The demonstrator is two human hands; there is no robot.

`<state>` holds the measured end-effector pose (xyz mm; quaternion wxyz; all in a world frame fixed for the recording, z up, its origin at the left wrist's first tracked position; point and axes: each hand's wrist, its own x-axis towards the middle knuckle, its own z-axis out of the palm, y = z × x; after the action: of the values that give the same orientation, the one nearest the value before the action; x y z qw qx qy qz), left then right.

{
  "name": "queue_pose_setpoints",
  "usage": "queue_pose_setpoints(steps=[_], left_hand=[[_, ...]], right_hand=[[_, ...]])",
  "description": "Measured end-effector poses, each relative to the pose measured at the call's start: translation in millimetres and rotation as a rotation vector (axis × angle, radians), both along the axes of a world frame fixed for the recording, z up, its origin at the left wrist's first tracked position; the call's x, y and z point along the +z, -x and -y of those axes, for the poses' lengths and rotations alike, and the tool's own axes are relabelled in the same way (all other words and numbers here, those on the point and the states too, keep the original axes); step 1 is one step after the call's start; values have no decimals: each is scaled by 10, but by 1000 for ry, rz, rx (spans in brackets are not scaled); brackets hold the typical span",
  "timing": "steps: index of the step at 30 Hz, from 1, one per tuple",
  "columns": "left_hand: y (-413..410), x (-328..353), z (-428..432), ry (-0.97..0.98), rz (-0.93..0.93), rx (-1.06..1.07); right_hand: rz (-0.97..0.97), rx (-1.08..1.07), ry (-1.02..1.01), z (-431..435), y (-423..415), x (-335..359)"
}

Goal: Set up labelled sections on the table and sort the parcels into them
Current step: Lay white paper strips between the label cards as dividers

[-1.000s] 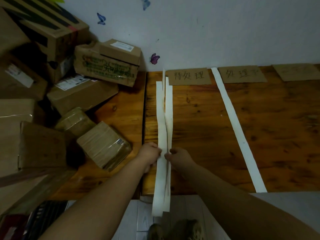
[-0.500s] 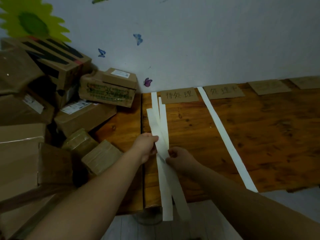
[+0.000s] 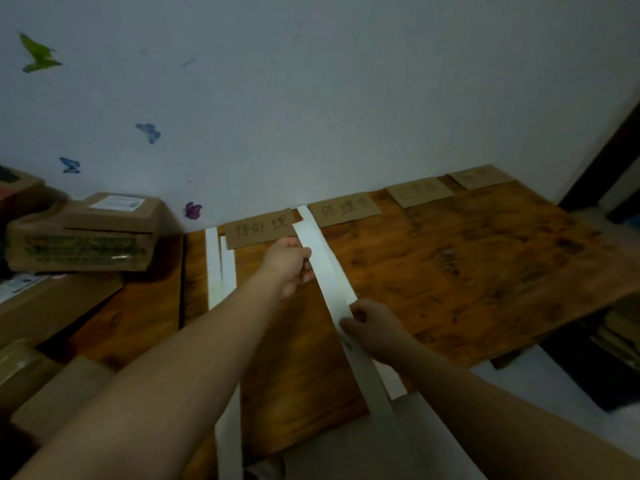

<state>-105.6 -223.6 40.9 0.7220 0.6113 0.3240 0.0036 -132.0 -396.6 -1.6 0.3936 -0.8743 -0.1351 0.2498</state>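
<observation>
My left hand grips one white paper strip near its far end, and my right hand pinches it lower down. Its loose tail hangs past the front edge of the wooden table. This strip lies over a divider strip that sits between the first cardboard label and the second label. Two more labels lie further right along the wall. Two spare strips rest at the table's left edge. Parcels are stacked on the left.
More cardboard boxes crowd the lower left, on a second wooden tabletop. The wall runs along the table's back edge. Dark furniture stands beyond the table's right front corner.
Both hands lifted one strip away from the bundle at the left edge and carried it rightward over the divider strip. My view swung right and up.
</observation>
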Motion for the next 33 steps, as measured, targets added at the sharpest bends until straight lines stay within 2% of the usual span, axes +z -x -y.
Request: queue_pose_setpoints(steps=[9,17,25,33], left_hand=[[-1315,52,1122,-30,62,61],[-2217,-72,1492,-152,120,21],[-3136,-628,1496,-350,-1,-44],[-3657,-1329,1740,-457,-186,-152]], right_hand=[[-6,1,95,1352,-1133,-98],[-29,-35,145,1723,-1875,-178],[-71,-113,144,1705,-2662,-393],[-59,26,181,1975,-3233,-857]])
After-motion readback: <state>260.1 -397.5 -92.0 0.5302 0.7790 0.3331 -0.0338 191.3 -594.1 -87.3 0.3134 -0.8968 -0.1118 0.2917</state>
